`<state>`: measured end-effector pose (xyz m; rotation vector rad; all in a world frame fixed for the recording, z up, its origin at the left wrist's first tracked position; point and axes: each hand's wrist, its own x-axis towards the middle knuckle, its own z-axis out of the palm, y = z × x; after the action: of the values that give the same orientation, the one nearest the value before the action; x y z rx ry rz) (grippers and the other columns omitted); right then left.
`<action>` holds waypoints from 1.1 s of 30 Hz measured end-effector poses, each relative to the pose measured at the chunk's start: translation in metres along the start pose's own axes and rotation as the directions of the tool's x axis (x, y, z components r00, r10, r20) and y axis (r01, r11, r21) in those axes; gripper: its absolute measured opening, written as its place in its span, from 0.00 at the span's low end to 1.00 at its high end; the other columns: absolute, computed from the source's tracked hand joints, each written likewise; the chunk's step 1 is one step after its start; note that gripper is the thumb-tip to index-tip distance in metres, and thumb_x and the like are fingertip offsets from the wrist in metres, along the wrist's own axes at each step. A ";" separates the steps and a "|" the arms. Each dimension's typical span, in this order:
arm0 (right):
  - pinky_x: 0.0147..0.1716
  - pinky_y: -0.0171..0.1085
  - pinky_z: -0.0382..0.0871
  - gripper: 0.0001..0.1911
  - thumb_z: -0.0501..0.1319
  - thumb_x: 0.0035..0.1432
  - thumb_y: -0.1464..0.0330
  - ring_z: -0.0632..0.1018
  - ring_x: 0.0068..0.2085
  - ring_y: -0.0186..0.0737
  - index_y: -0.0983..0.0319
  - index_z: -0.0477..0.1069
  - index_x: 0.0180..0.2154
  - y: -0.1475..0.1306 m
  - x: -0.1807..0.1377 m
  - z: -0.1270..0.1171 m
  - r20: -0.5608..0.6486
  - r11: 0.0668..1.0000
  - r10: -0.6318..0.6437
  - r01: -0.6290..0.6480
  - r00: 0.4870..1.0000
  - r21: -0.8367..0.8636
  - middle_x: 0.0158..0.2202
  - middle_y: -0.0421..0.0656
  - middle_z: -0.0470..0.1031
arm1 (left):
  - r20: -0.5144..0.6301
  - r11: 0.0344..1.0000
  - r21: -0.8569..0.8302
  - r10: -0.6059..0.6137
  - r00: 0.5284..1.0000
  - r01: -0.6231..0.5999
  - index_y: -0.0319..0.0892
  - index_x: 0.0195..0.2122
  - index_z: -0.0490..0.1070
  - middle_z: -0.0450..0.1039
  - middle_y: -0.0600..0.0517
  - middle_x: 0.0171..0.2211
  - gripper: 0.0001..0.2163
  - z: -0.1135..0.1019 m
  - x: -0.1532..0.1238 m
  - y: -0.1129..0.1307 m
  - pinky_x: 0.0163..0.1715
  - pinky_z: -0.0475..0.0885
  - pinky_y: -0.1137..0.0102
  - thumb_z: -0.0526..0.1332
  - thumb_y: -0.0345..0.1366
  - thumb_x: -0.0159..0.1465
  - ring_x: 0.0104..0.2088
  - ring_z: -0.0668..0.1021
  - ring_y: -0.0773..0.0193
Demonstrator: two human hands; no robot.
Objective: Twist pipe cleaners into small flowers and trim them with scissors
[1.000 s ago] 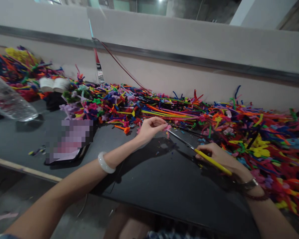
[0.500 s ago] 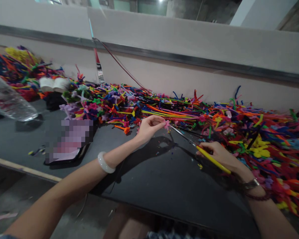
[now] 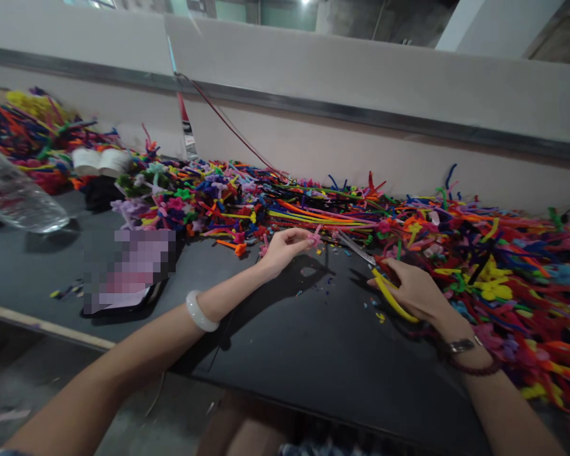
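Observation:
My left hand is closed in a pinch on a small pink pipe-cleaner flower, held just above the dark table. My right hand is wrapped round the yellow handles of a pair of scissors; their metal blades point up and left, a short way from the flower and apart from it. Small coloured clippings lie scattered on the table between and below my hands.
A long heap of coloured pipe cleaners and twisted flowers runs along the wall from left to right. A clear plastic bottle lies at far left. A phone with a blurred screen rests near the table's front edge. Two white rolls sit behind.
My right hand has drawn the scissors back to the right, away from the pink flower, and turned them. My left hand has kept its pinch on the flower and dropped slightly.

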<state>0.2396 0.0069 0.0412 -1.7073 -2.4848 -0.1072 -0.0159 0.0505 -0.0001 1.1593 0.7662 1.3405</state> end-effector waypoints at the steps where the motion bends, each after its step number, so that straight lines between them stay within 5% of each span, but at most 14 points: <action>1: 0.27 0.34 0.59 0.15 0.52 0.50 0.58 0.72 0.32 0.43 0.61 0.63 0.36 0.000 0.000 0.000 0.001 1.000 -0.003 0.003 1.000 0.005 0.33 0.45 0.72 | 0.014 0.999 -0.037 -0.034 0.999 0.034 0.36 0.28 0.70 0.71 0.51 0.27 0.08 0.000 0.000 0.000 0.37 0.69 0.69 0.63 0.32 0.47 0.30 0.74 0.69; 9: 0.24 0.32 0.58 0.13 0.54 0.48 0.58 0.71 0.28 0.38 0.61 0.65 0.32 -0.004 0.001 0.003 0.007 0.993 -0.112 0.112 0.994 0.043 0.28 0.43 0.72 | 0.162 0.957 -0.240 -0.128 0.978 0.165 0.38 0.30 0.71 0.70 0.52 0.28 0.08 -0.003 0.000 0.000 0.38 0.69 0.64 0.63 0.31 0.48 0.31 0.73 0.68; 33: 0.20 0.30 0.53 0.16 0.54 0.49 0.57 0.64 0.20 0.31 0.63 0.67 0.29 -0.004 0.000 0.005 0.009 0.976 -0.186 0.184 0.982 0.118 0.20 0.40 0.68 | 0.204 0.966 -0.199 -0.122 0.971 0.163 0.38 0.30 0.72 0.72 0.52 0.28 0.08 -0.003 0.000 0.000 0.40 0.67 0.67 0.63 0.31 0.47 0.30 0.74 0.70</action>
<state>0.2356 0.0056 0.0365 -1.4374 -2.6039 0.0374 -0.0190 0.0515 -0.0013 1.0226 0.5419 1.1425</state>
